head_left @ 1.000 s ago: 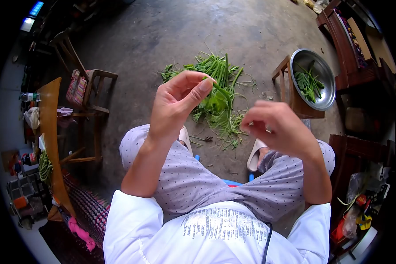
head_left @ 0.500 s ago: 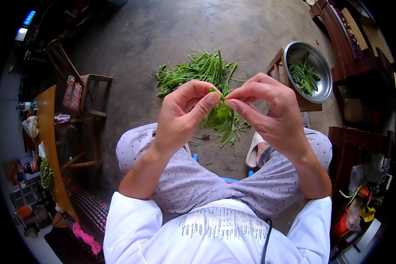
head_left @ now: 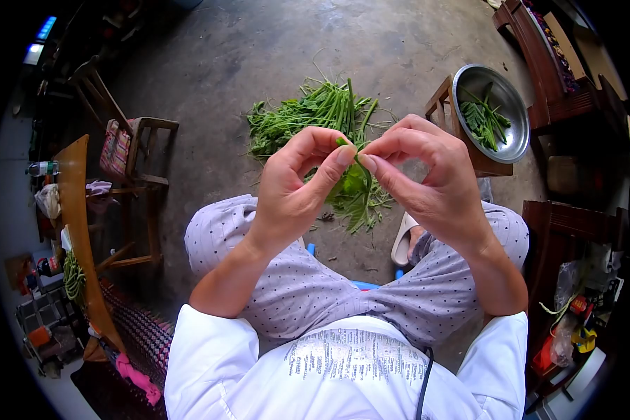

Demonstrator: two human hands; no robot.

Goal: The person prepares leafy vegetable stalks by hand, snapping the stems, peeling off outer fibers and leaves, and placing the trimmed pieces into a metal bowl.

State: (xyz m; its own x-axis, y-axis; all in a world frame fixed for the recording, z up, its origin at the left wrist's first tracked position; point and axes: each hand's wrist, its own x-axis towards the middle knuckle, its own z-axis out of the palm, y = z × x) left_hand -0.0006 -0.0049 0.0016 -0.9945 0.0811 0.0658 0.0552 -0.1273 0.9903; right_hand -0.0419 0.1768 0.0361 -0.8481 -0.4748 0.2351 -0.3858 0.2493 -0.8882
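Observation:
In the middle of the head view a green stem with a leaf [head_left: 355,183] hangs between my hands. My left hand [head_left: 304,185] pinches the stem's upper end between thumb and forefinger. Close beside it, my right hand [head_left: 430,178] is closed in a pinch on the same stem, the fingertips of both hands nearly touching. Beyond and below them a heap of green stems and leaves [head_left: 297,119] lies on the concrete floor, partly covered by my hands. Cut greens [head_left: 484,124] lie in a metal basin [head_left: 519,142] at the right.
The basin rests on a wooden stool [head_left: 488,166]. At the left are a wooden chair [head_left: 138,140] and a table edge [head_left: 77,203]. Dark red wooden furniture [head_left: 563,217] stands at the right. My knees and a slipper [head_left: 401,241] are below my hands.
My right hand has moved left and up from beside my left hand to pinch the stem. The view has shifted slightly. Over the last half second the hands have barely moved.

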